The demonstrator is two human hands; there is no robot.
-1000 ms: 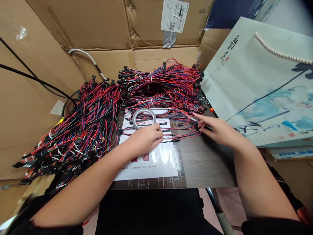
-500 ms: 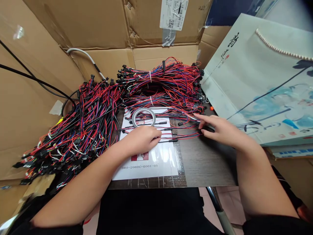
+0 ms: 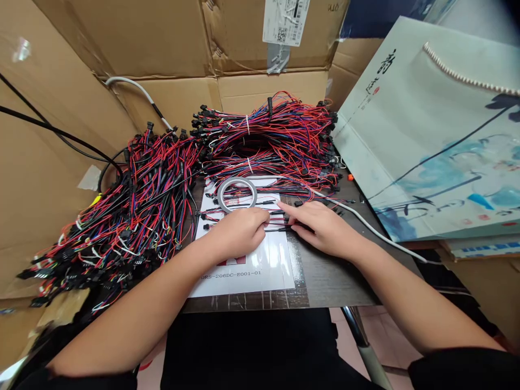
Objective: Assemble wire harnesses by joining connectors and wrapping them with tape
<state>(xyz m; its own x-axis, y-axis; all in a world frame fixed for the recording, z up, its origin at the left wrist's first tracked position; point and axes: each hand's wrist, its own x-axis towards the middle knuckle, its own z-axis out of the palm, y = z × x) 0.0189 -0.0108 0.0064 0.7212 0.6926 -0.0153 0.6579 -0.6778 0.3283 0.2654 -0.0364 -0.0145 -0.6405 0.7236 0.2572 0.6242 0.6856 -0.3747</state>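
My left hand (image 3: 246, 232) is closed over red and black wires (image 3: 277, 222) in front of the tape roll (image 3: 220, 196). Just to its right, my right hand (image 3: 320, 227) has thumb and curled fingers at the same wires, with the index finger stretched out above them. The exact grip points are hidden under the fingers. Beneath the left hand lies a white printed sheet (image 3: 280, 273) under clear tape. Several black-sleeved wire leads with small connectors lie across its upper part.
A large heap of wire harnesses (image 3: 154, 195) spreads along the left side. Tied bundles (image 3: 280, 130) are stacked at the back against cardboard (image 3: 264, 89). On the right leans a pale paper bag (image 3: 426, 141), with a grey cable (image 3: 377, 233) running before it.
My right hand has moved left along the wires, close to my left hand. The left hand stays almost in place. More of the grey cable on the right is uncovered.
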